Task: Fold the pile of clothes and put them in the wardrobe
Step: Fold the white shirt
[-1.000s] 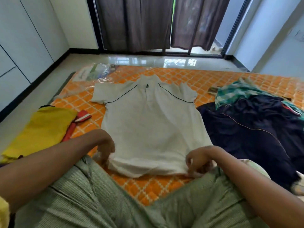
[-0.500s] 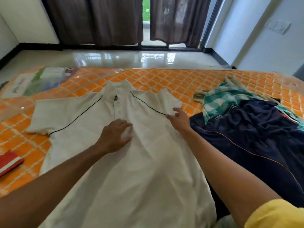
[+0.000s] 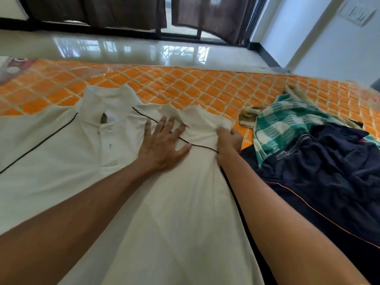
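Our white polo shirt [image 3: 61,161] lies flat on the orange mattress [image 3: 185,85]. Our left grip [image 3: 162,145] presses it, fingers spread, right of the collar [image 3: 107,99]. Our right grip [image 3: 228,140] pinches its bunched sleeve [image 3: 201,122], beside the dark clothes pile [image 3: 318,171].

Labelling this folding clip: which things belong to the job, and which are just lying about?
Job: white polo shirt, left hand pressing it flat, right hand gripping its sleeve, navy garment, green checked cloth.
Lying about: orange quilted mat, plastic packet, curtains.
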